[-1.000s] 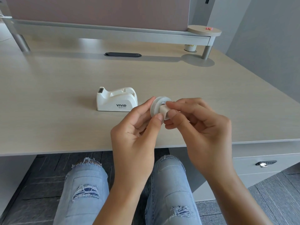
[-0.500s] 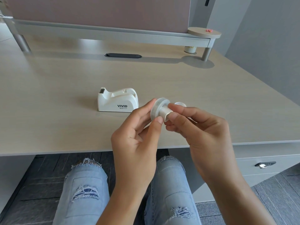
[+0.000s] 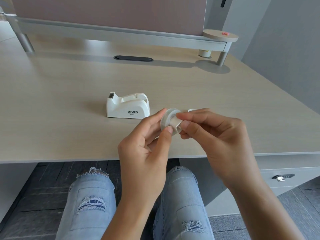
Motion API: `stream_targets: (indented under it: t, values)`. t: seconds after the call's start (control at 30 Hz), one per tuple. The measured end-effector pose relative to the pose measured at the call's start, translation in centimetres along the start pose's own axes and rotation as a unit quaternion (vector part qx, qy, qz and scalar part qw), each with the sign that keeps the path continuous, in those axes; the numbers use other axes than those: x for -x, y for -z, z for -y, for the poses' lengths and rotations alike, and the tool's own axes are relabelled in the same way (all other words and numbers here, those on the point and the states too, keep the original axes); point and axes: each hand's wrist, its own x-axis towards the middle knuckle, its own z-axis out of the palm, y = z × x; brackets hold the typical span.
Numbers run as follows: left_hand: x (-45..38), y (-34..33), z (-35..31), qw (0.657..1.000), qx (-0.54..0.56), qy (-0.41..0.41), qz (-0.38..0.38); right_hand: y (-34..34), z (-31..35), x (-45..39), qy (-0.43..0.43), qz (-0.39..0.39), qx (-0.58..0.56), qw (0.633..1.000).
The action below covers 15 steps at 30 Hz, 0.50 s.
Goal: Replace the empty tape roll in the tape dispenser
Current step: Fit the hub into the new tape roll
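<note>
Both hands meet above the table's near edge. The left hand pinches a round white tape roll by its rim; the right hand grips the smooth plastic spindle poking from its hole. The glossy white dispenser sits on pale woodgrain just beyond the left hand.

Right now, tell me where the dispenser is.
The dispenser stands on the desk mid-frame, just left of and beyond the left hand.

One tape dispenser, one tape roll, two hands.
</note>
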Motion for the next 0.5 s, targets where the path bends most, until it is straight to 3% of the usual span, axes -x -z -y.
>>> stream_targets:
  t: [0.2, 0.5]
  values:
    - [-0.1, 0.0, 0.1, 1.0, -0.01, 0.011, 0.01, -0.1, -0.4, -0.1, 0.028, 0.005, 0.063, 0.998]
    - [0.6, -0.7, 0.0, 0.999, 0.047, 0.006, -0.014, -1.5, -0.3, 0.9, -0.066, -0.049, -0.096, 0.992]
